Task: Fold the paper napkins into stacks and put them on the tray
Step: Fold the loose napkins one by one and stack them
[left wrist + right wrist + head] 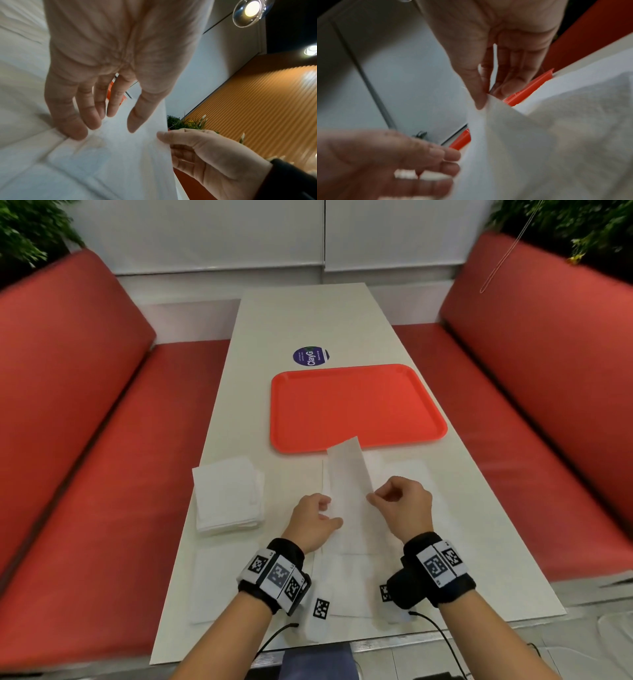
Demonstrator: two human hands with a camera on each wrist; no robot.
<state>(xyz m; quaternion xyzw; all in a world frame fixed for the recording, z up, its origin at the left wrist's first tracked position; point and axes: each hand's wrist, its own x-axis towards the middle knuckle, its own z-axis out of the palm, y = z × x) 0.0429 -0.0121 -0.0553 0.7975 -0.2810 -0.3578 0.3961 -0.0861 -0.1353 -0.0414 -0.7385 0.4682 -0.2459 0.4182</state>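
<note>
Nearest the head camera: both forearms, each with a black wrist band (274, 577) carrying square coded markers.

Left hand (313, 522): fingers loosely extended and spread, grasping nothing. Fingertips (75, 129) rest on flat white paper on the table (308, 320); thumb lies against the near face of the raised napkin.

Right hand (400, 505): fingers curled, thumb and forefinger pinching the right edge of the napkin (347, 474). Right wrist view confirms the pinch; thumb tip (479, 100) sits on the paper edge.

Napkin: a long white strip, held up off the table between the two hands, its far end tilted toward the tray (356, 405). In the head view that end overlaps the tray's near rim; contact cannot be judged.

Tray: red, on the table beyond the hands, with a round purple sticker (311, 356) just behind it.

Napkin stack (227, 494): white, on the table left of the left hand.

Red bench seats (85, 422) flank the table.
</note>
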